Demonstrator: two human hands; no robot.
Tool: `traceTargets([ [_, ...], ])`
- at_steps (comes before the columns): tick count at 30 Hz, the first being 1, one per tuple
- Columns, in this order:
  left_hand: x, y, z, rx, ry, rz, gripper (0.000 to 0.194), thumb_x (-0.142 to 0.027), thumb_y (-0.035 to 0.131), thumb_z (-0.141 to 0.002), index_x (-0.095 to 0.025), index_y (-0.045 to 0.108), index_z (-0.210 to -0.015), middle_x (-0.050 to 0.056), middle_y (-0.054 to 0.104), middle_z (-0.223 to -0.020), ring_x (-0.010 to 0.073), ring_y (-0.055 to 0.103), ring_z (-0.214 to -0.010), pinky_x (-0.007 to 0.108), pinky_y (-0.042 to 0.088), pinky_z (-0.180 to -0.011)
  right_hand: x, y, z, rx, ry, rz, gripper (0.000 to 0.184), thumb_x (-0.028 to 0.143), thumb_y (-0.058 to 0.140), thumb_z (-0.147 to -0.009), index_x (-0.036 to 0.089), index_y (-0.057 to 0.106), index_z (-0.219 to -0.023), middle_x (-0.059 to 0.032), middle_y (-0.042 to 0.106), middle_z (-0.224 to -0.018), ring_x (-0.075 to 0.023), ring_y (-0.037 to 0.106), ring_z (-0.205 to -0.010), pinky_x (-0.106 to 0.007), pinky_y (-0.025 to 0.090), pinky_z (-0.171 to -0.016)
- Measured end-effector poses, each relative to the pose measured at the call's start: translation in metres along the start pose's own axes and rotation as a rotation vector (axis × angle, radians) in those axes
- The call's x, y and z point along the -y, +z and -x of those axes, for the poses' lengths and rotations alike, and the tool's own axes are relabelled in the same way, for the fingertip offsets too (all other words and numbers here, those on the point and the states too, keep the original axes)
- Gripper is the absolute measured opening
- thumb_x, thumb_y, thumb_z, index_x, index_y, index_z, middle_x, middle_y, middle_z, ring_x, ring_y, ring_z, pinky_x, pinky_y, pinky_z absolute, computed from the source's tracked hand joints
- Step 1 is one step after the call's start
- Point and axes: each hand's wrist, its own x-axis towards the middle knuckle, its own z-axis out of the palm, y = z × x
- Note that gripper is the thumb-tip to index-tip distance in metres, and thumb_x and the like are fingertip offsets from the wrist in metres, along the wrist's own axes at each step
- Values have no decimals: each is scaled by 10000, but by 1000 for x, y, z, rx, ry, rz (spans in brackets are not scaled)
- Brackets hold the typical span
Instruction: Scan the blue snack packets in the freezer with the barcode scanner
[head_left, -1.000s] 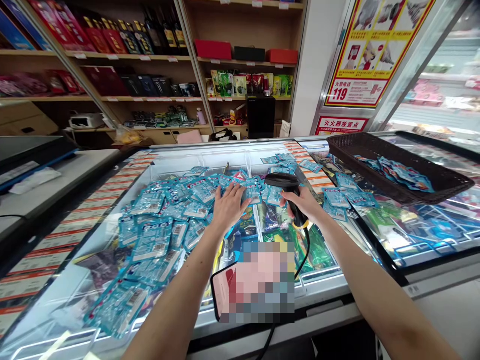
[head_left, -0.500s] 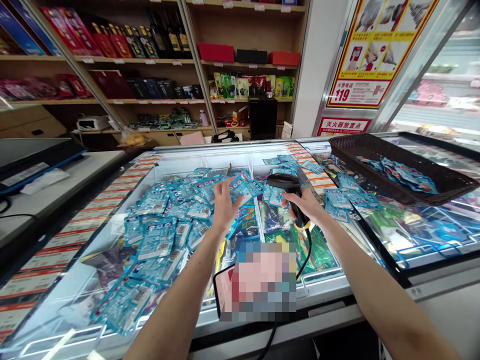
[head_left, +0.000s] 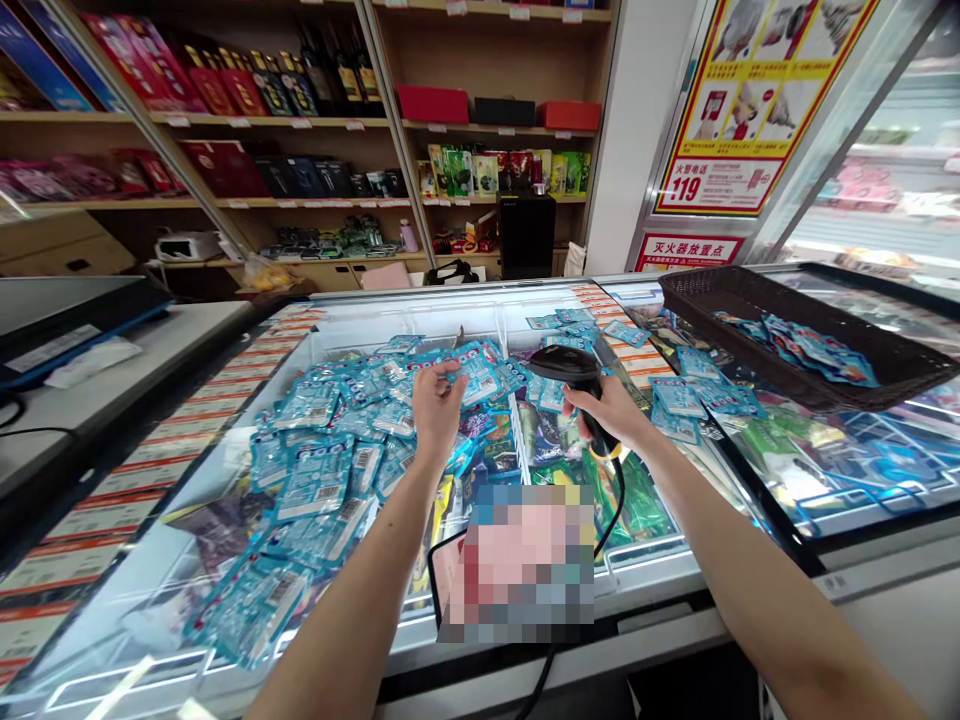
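Observation:
My left hand [head_left: 437,405] pinches one blue snack packet [head_left: 474,375] and holds it lifted above the heap of several blue packets [head_left: 322,450] spread over the glass lid of a chest freezer [head_left: 420,310]. My right hand [head_left: 611,412] grips the handle of a black barcode scanner [head_left: 571,372], whose head points left at the lifted packet. The scanner's cable [head_left: 611,520] hangs down toward the front edge. More blue packets [head_left: 694,397] lie to the right of the scanner.
A dark woven basket [head_left: 750,300] with some blue packets stands at the right on a second freezer. A phone [head_left: 450,580] lies at the freezer's front edge. A counter [head_left: 112,370] is at the left, shelves of goods [head_left: 300,150] behind.
My left hand went from lying flat on the packets to pinching one and lifting it toward the scanner. My right hand with the scanner stayed almost still.

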Motion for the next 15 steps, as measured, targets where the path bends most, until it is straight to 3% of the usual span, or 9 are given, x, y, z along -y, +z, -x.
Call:
traceTargets([
  [5, 10, 0, -4, -104, -71, 147, 679, -411, 708, -715, -230, 366, -1274, 12, 449, -892, 56, 389, -565, 200, 353, -500, 0, 1, -1, 8, 6, 44, 241, 388, 541, -800, 169, 587, -711, -46, 656, -607, -128, 549, -395, -242, 425, -417],
  [10, 12, -1, -4, -18, -92, 122, 488, -430, 648, -763, -207, 470, -1158, 22, 542, -862, 108, 522, -661, 234, 424, -591, 4, 4, 1, 12, -10, -11, 209, 385, 565, -794, 177, 570, -811, -45, 676, -729, -121, 546, -386, -247, 423, -393],
  [15, 16, -1, -4, -52, -90, 119, 460, -455, 631, -769, -202, 456, -1112, 18, 566, -854, 124, 551, -681, 245, 440, -592, 3, 6, 0, 42, -5, 64, 230, 393, 561, -803, 164, 581, -787, -56, 683, -726, -124, 554, -388, -257, 443, -410],
])
